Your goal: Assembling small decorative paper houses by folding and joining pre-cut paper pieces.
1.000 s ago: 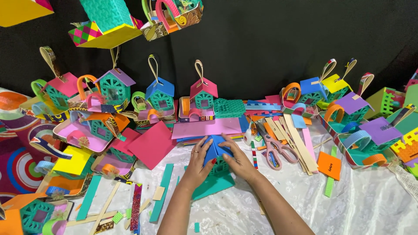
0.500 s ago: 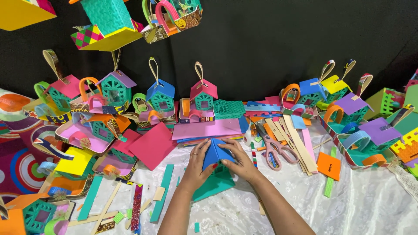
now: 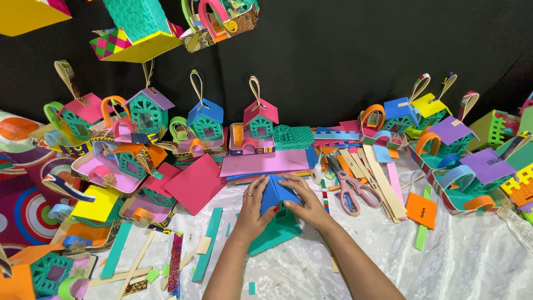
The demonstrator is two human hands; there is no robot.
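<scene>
My left hand [image 3: 252, 211] and my right hand [image 3: 306, 203] press from both sides on a folded blue foam roof [image 3: 276, 193]. The roof sits on a small teal paper house [image 3: 284, 214] that stands on a teal foam base [image 3: 275, 235] on the white cloth. My fingers pinch the roof's slopes near the ridge. Most of the little house is hidden under the roof and my hands.
Finished paper houses with loop handles [image 3: 261, 119] line the black backdrop and both sides. A stack of pink foam sheets [image 3: 266, 163] lies just behind my hands. Scissors [image 3: 351, 188], a glue bottle [image 3: 317, 173] and foam strips [image 3: 377, 178] lie to the right. More houses hang overhead [image 3: 136, 25].
My hands have stayed on the blue roof, shifting only slightly as they press it onto the house.
</scene>
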